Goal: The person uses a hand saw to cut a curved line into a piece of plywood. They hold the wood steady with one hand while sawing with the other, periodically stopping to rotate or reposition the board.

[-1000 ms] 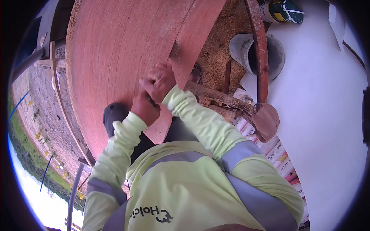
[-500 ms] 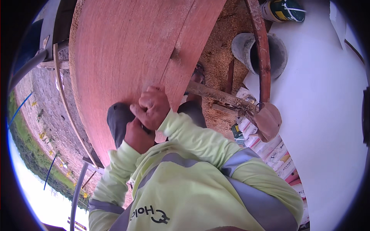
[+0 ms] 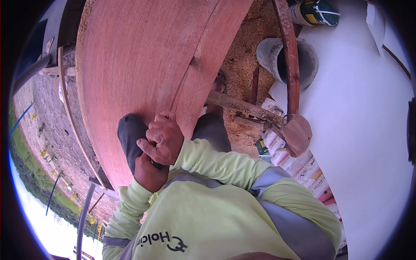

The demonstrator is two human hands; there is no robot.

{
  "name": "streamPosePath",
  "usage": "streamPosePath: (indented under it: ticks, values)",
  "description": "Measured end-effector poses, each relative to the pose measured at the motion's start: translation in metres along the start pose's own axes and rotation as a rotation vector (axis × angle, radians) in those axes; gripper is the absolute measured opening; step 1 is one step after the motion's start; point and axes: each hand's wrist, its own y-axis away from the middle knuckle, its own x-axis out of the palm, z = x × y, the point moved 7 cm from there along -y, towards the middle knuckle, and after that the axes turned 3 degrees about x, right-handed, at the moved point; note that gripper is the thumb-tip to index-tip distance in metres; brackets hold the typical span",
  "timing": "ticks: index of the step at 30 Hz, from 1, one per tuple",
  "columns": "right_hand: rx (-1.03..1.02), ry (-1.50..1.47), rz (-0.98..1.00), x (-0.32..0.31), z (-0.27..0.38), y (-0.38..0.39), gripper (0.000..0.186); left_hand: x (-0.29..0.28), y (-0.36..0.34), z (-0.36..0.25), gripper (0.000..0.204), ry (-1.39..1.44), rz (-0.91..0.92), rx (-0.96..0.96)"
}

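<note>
My right hand point(image 3: 164, 138) is closed, its fingers curled at the near end of a broad reddish wooden board point(image 3: 138, 56). Just below it and touching it, my left hand point(image 3: 150, 174) is closed too, wrapped round something dark. Only a small bit of that dark thing shows between the two hands, so its kind is hidden. A long groove or seam runs up the board from near my right fingertips, with a small dark lump point(image 3: 195, 63) beside it. Fine wood dust lies on the board's surface.
Wood shavings point(image 3: 242, 52) cover the ground right of the board. A grey bucket point(image 3: 310, 63) stands there behind a reddish wooden bar point(image 3: 291, 65). A cap point(image 3: 297, 135) hangs at the bar's near end. Further right lies a large white sheet point(image 3: 364, 130); a green can point(image 3: 325, 12) stands at its top.
Both hands have come back a little toward my body and slightly left, staying together and closed. The whole view has shifted slightly.
</note>
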Motion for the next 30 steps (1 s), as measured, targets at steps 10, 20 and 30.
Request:
streamPosePath:
  ticks: [10,20,30]
  values:
    - [0.115,0.154,-0.090,-0.031,-0.102,-0.075,0.034,0.026,-0.133,0.017,0.035,-0.024,-0.087,0.041]
    - [-0.037,0.230,-0.179,-0.031,-0.104,-0.069,0.033,0.039,-0.144,0.040,0.042,-0.084,-0.078,0.039]
    - [-0.079,0.134,-0.002,0.008,-0.002,0.002,0.036,0.008,-0.003,0.019,0.055,0.067,0.004,0.065]
